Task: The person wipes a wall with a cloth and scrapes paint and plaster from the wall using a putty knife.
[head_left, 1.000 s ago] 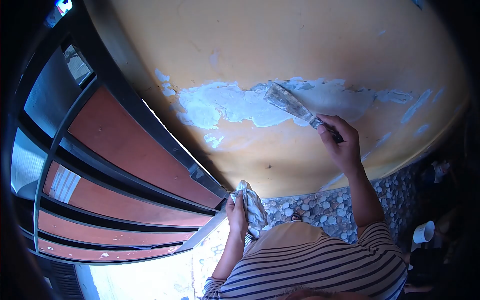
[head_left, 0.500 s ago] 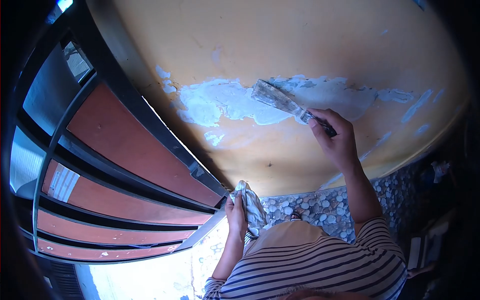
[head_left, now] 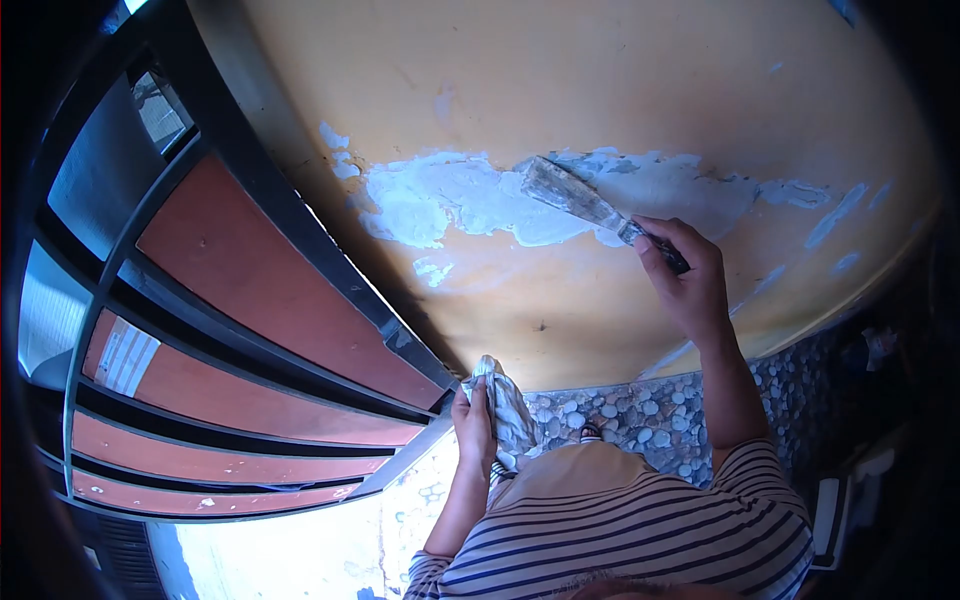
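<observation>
My right hand (head_left: 688, 268) is closed around the dark handle of a putty knife (head_left: 575, 195). Its smeared metal blade lies against, or very close to, a band of whitish filler (head_left: 480, 190) on the yellow-orange wall (head_left: 480, 320). Lower down, near the foot of the wall, my left hand (head_left: 474, 420) grips a crumpled, whitish plastic bag (head_left: 510, 405) smeared with pale paste. What is inside the bag does not show clearly.
Close on the left stands a dark metal gate (head_left: 300, 240) with reddish panels. A pebble-patterned floor (head_left: 650, 420) runs along the wall's base. A white object (head_left: 828, 520) is at the shaded lower right. Smaller filler patches (head_left: 835, 215) mark the wall's right side.
The putty knife and my right hand have shifted slightly right in the view, blade still at the filler band. My left hand keeps its hold on the bag.
</observation>
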### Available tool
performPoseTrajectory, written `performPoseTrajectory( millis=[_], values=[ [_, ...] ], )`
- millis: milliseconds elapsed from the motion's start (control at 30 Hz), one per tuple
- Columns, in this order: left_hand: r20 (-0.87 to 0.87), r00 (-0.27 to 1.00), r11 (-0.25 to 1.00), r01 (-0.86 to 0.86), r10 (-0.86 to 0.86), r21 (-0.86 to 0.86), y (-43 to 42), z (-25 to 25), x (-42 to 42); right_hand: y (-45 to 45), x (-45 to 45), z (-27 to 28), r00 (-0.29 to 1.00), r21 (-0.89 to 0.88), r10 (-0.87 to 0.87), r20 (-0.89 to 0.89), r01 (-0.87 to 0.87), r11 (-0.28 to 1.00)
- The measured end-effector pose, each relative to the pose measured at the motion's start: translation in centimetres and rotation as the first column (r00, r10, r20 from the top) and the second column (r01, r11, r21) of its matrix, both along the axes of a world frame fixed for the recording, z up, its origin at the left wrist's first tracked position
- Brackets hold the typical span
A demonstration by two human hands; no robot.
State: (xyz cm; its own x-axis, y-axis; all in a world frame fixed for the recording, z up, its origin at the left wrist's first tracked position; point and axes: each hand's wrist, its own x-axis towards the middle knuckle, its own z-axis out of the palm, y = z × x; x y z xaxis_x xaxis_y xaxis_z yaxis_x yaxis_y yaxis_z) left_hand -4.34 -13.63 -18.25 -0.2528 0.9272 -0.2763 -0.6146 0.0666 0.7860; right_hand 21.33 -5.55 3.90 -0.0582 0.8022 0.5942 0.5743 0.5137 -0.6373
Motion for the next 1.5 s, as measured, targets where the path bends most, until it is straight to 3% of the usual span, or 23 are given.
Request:
performPoseTrajectory(
  millis=[633, 733, 900, 1033, 1333, 1500],
  values=[
    [-0.006, 1.000, 1.000, 0.004, -0.004, -0.025, -0.1, 0.1, 0.1, 1.3, -2.9, -0.2, 0.994, 0.082, 0.090, -0.056, -0.086, 0.993],
    [-0.007, 1.000, 1.000, -0.008, 0.008, -0.019, -0.2, -0.1, -0.2, 0.7, -1.2, -0.3, 0.999, 0.026, 0.038, -0.006, -0.038, 0.999],
    [-0.018, 1.000, 0.999, 0.005, -0.006, -0.046, -0.2, -1.2, -0.5, 1.2, -1.2, -1.1, 0.998, 0.079, 0.027, -0.054, -0.023, 0.997],
    [-0.044, 0.999, 0.999, 0.030, -0.031, -0.022, 0.3, -0.2, 0.6, 1.3, -3.4, -1.3, 0.994, 0.128, 0.110, -0.024, -0.106, 0.986],
    [-0.033, 0.999, 1.000, 0.011, -0.011, -0.024, 0.3, -1.5, -0.2, -1.0, 3.7, -1.8, 0.991, 0.038, -0.071, -0.109, 0.076, 0.996],
    [-0.058, 0.998, 0.999, 0.006, -0.008, -0.038, 0.5, -1.0, 0.2, -0.3, 3.2, -1.9, 0.990, 0.020, -0.049, -0.134, 0.052, 0.998]
  ],
)
